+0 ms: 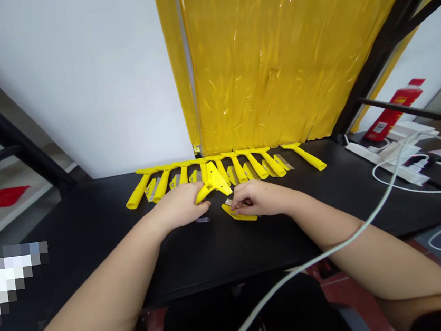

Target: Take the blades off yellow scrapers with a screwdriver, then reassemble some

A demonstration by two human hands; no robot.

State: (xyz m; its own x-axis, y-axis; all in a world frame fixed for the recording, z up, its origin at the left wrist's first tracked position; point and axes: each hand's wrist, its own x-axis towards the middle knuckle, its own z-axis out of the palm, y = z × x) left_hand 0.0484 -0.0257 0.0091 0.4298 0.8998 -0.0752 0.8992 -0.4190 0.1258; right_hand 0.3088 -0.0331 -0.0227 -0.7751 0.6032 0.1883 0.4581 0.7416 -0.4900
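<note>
My left hand (181,206) is wrapped round the handle of a yellow scraper (217,178), whose wide head points up and to the right. Close beside it, my right hand (263,197) has its fingers pinched on a yellow scraper plate (246,217) low over the black table. A bit of silver metal shows at that plate's left end, and the fingertips partly hide it. Below my left fingers lies a small dark purplish piece (203,220), too small to name. Behind both hands runs a row of yellow scraper handles (256,165), with yellow plates and metal blades (284,162) between them.
The black table (199,258) backs onto a white panel (127,80) and a yellow plastic curtain (264,59). At right stand a red bottle (395,108) and a white power strip (393,164). A pale cable (315,262) crosses in front of my right forearm.
</note>
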